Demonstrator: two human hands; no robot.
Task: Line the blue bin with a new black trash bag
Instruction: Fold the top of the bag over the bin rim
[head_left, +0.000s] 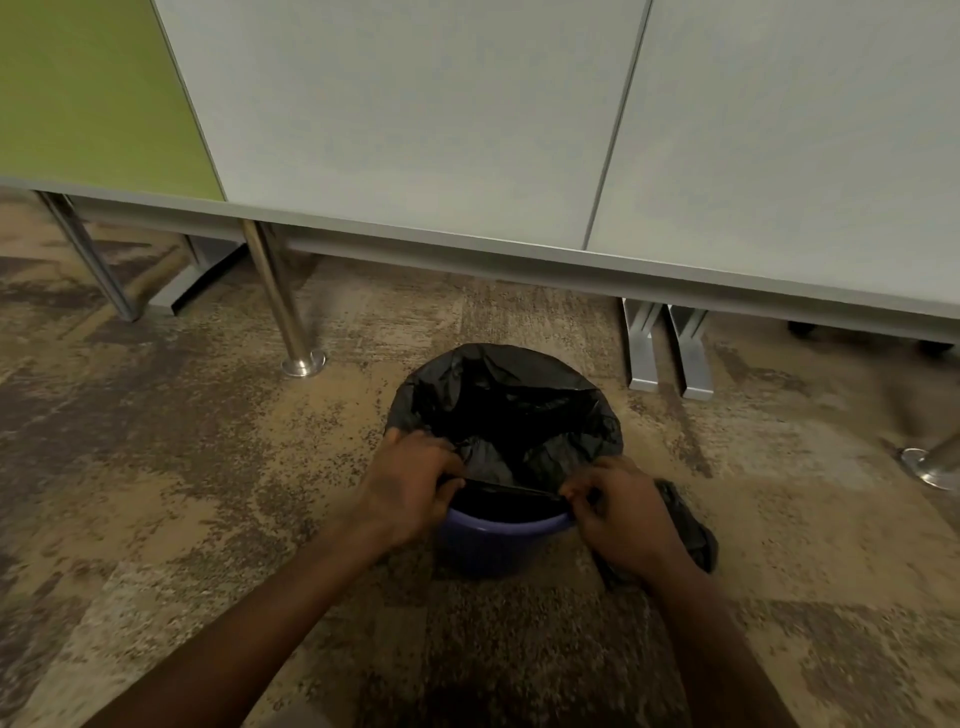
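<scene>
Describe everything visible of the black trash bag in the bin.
The black trash bag is thin, glossy, crinkled plastic, open and sagging inside the blue bin. Its mouth is folded over the far and side rim; the near edge is stretched taut between the left hand and right hand, not yet over the near rim.

The floor is a carpet (208, 467) with brown, tan and gray patches. A blue bin (493, 545) stands on it, with a black bag (519, 410) inside. Just beside the bin lies a crumpled piece of black plastic (691, 525). Shiny metal legs (280, 306) and gray feet (667, 348) also stand on the carpet.
</scene>
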